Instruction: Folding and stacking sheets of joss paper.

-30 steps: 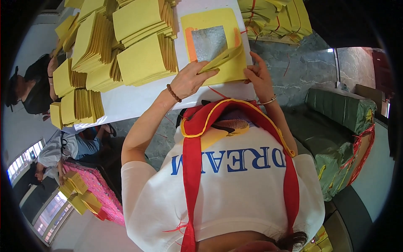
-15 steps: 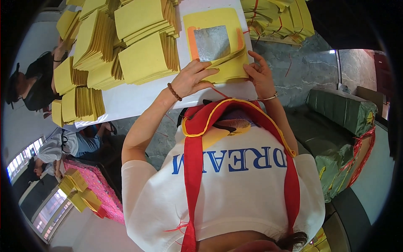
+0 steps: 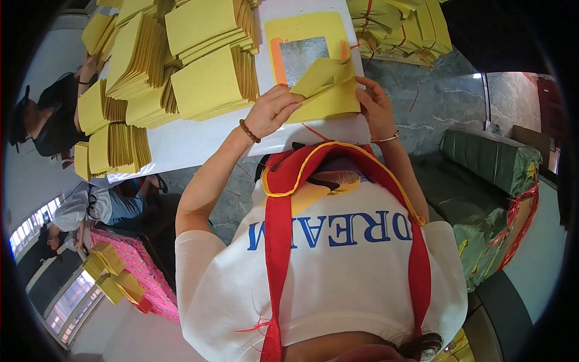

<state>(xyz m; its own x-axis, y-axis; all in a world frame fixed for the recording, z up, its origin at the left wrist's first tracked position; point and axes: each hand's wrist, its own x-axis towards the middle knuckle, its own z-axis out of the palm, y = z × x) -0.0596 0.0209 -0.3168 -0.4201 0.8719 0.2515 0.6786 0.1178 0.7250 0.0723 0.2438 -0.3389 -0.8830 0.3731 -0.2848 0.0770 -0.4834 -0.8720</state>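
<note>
In front of me on the white table lies a yellow paper sheet [image 3: 335, 24] with a silver foil square [image 3: 303, 55] and orange strips at its sides. Its near part is bent upward over the lower part of the foil, the raised flap slanting across. My left hand [image 3: 272, 113] has its fingers closed in a pinch on the flap's left end. My right hand [image 3: 377, 111] is at the sheet's right edge, thumb and forefinger closed around the bent paper there; the fingertips are partly hidden by it.
Several folded yellow paper stacks [image 3: 208, 84] stand left of the sheet. Tied yellow bundles [image 3: 416, 30] lie beyond the table's right side. Green wrapped bales [image 3: 482, 163] sit at the right. Another person [image 3: 54, 120] handles paper at the far left; a second [image 3: 90, 208] sits by a pink-covered table [image 3: 142, 259].
The sheet's near part has been lifted and bent further over toward the far side. My left hand has drawn its fingers in to pinch it; my right hand has shifted only slightly.
</note>
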